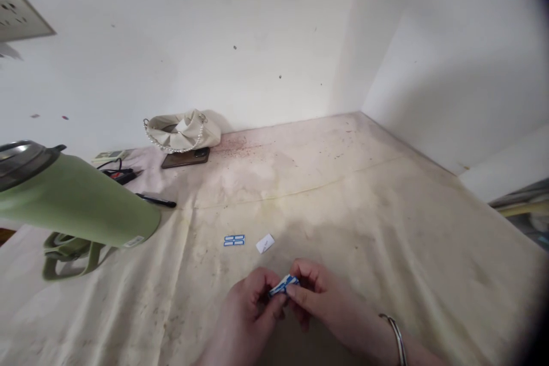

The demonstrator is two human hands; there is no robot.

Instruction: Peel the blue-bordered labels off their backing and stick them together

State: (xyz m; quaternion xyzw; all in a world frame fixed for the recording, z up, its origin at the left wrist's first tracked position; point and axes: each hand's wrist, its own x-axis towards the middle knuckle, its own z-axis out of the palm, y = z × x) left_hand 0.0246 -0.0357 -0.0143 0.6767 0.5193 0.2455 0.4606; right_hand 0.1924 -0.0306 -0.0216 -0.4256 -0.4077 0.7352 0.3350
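Low in the head view, my left hand (253, 306) and my right hand (319, 294) meet over the table. Both pinch a small blue-and-white folded piece (283, 285) between thumbs and fingers; its exact kind does not show, and the fingertips cover part of it. Just beyond my hands lies a small white slip of paper (265, 243) with faint writing. To its left a blue-bordered label sheet (234, 240) with several blank boxes rests flat on the cloth. A silver bracelet (393, 338) circles my right wrist.
A large green tumbler (81, 197) with a steel lid and green strap (71, 260) stands at left. Behind it lie a black pen (156, 201), a dark phone (185, 158) and a cream bag (182, 131) with a pearl chain. White walls bound the cloth-covered table (326, 200).
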